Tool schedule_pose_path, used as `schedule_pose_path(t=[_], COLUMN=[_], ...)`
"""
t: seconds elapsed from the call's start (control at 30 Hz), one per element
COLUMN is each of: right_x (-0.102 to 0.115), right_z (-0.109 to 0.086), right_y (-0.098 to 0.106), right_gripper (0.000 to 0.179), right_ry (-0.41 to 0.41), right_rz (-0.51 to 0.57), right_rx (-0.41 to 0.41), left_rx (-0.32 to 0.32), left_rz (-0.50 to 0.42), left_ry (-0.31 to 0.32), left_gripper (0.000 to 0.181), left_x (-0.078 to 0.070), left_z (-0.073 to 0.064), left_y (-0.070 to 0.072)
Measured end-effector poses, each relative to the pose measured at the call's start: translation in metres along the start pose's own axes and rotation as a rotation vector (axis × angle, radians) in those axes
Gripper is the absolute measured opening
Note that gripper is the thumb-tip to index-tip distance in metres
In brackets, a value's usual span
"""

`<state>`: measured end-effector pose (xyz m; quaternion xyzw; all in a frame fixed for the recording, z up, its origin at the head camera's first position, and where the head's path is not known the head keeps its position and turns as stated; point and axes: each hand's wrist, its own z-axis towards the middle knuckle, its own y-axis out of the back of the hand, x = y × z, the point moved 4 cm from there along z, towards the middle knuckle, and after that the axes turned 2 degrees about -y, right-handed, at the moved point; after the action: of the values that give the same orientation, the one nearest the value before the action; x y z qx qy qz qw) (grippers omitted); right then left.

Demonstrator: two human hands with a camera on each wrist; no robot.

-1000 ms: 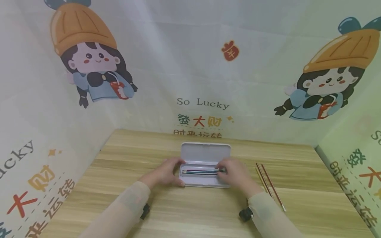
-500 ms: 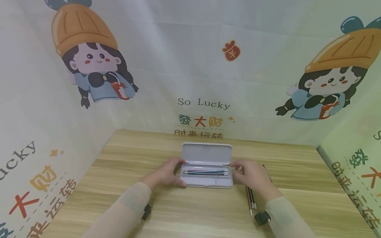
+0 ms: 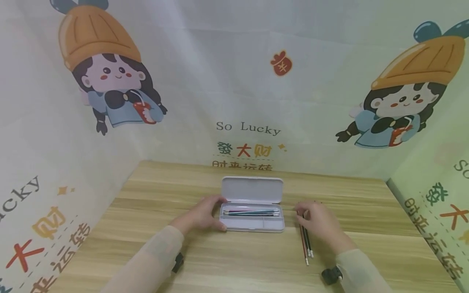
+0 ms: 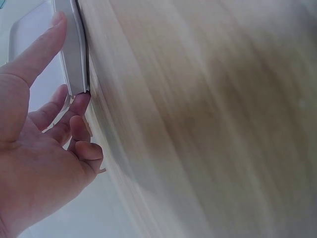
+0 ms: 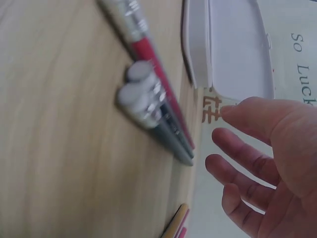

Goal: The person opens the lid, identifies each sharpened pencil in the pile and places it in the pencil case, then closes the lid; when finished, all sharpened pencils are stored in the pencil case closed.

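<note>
On a wood-grain worktop [image 3: 220, 264], a person's left-hand grip [image 3: 206, 212] holds the left end of an open pencil case [image 3: 242, 223], thumb at its near corner, fingers at its far one. The lid [image 3: 253, 190] stands raised along the case's far side; pencils lie bunched in its far compartment. Right of the case, the right-hand grip [image 3: 319, 221] is released, fingers loosely bent, above a red pencil [image 5: 159, 68] and two dark pencils [image 5: 167, 138] with white erasers. A printed cloth [image 3: 205, 85] hangs behind the case.
</note>
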<state>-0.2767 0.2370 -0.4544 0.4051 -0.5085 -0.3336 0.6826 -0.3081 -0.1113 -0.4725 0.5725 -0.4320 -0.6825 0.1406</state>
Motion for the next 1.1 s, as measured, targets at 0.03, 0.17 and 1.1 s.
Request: schedule_pose_path(t=[0.03,0.17,1.1], right_x=[-0.002,-0.011,-0.028], right_z=[-0.001,-0.004,-0.010], right_y=[0.000,-0.001,-0.003], right_gripper=[0.020,0.022,0.039], right_ry=[-0.007,-0.045,-0.169], right_rz=[0.009,0.026,0.005], right_rx=[0.001,0.007,0.066], left_rx=[0.000,0.004,0.004], left_rz=[0.000,0.003,0.040], left_ry=[0.000,-0.003,-0.028], left_gripper=[0.083,0.083,0.084], left_x=[0.000,-0.001,0.003], left_z=[-0.001,-0.002,0.003], left_y=[0.000,0.001,0.000])
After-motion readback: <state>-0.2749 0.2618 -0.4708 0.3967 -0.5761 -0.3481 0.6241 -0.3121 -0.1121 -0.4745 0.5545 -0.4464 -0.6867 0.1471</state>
